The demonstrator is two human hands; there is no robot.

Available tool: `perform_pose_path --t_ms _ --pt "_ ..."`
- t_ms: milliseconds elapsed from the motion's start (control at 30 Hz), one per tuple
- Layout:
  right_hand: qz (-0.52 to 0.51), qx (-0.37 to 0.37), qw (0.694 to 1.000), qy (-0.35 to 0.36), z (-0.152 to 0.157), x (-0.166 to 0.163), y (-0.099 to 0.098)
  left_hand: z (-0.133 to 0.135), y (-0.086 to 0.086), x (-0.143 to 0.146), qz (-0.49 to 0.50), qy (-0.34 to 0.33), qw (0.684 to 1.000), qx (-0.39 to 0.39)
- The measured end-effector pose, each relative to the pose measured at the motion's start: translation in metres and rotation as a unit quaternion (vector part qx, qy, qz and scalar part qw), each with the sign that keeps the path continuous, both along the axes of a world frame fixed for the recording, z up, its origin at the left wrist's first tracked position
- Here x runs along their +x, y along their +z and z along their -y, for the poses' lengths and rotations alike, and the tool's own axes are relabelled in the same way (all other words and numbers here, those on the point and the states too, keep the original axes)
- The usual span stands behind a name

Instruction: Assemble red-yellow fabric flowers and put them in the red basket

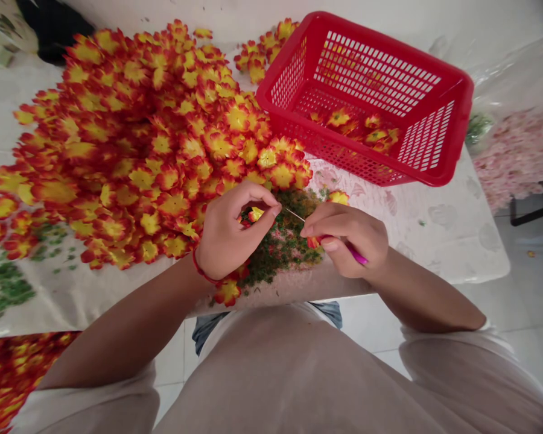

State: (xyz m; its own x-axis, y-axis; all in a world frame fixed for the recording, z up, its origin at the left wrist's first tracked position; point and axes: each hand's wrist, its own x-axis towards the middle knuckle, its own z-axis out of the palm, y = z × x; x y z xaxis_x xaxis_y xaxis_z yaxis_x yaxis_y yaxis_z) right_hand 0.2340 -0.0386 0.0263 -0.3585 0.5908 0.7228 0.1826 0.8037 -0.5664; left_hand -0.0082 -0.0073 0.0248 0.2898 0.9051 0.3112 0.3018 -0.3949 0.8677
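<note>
My right hand [350, 235] is closed around a purple-handled needle tool [357, 254], whose thin metal shaft [294, 214] points left. A small red-orange petal piece [314, 242] shows beside its fingers. Thumb and index finger of my left hand [238, 226] pinch together at the shaft's tip; whatever is between them is too small to make out. Beneath both hands lies a heap of small green plastic flower parts [285, 241]. One yellow-red artificial flower [228, 292] rests by my left wrist, and another [339, 198] lies behind my right hand.
A large pile of yellow-red artificial flowers [149, 150] covers the table's left and middle. The red plastic basket [366, 166] behind my right hand has several flowers inside. More green parts [9, 283] lie at far left. Pink flowers [520, 150] stand beyond the table's right edge.
</note>
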Motion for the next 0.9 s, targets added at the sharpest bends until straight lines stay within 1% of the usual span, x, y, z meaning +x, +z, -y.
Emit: perform_pose_path --t_ms 233,400,533,633,700,733,900 --pt "0.005 -0.016 1.0 0.012 0.002 0.0 0.0 -0.002 -0.004 -0.001 -0.013 -0.008 0.999 0.048" --pt "0.009 -0.013 1.0 0.016 0.0 0.0 -0.002 -0.003 0.0 -0.001 -0.027 -0.033 0.993 0.109" --pt "0.0 -0.029 0.999 0.014 -0.003 0.0 -0.007 -0.006 0.001 0.0 -0.029 -0.079 0.983 0.164" --pt "-0.012 -0.04 0.999 -0.005 -0.004 -0.002 -0.012 -0.006 -0.002 0.0 -0.003 -0.143 0.971 0.193" --pt "-0.02 -0.041 0.999 -0.015 -0.003 -0.005 -0.013 -0.005 -0.004 -0.001 0.016 -0.175 0.964 0.198" --pt "-0.021 -0.04 0.999 -0.017 -0.003 -0.006 -0.013 -0.003 -0.004 -0.001 0.02 -0.181 0.964 0.196" --pt "0.001 -0.025 0.999 -0.029 -0.006 -0.007 -0.01 0.002 -0.001 -0.002 0.03 -0.154 0.976 0.154"
